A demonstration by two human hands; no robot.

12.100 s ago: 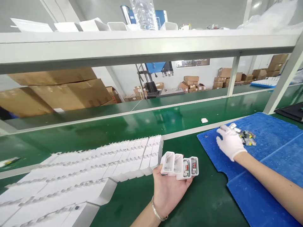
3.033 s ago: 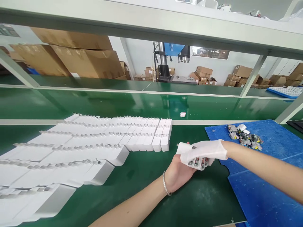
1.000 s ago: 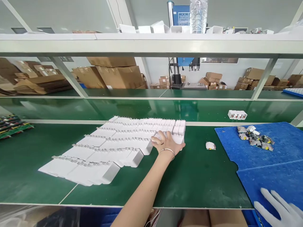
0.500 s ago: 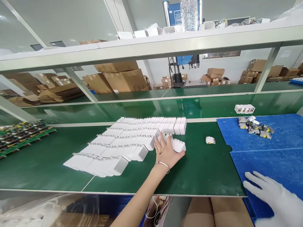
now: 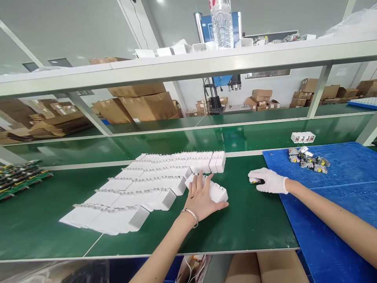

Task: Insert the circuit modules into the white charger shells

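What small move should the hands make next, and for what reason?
I would probably lift the angled white cases with the left hand: it spreads over them, and they lie askew from the rows. The right hand is at a small board.

Bare left hand (image 5: 200, 200) spread over a short row of white housings (image 5: 218, 192), angled off just beside the larger block of white housings (image 5: 159, 182) on the green tabletop (image 5: 235, 232). Gloved right hand (image 5: 269, 181) has fingers around a small board (image 5: 253, 181) near the blue mat (image 5: 330, 204), which carries a board cluster (image 5: 309, 161); four filled housings (image 5: 303, 137) stand behind, water bottle (image 5: 222, 25) on the shelf (image 5: 165, 70) above.
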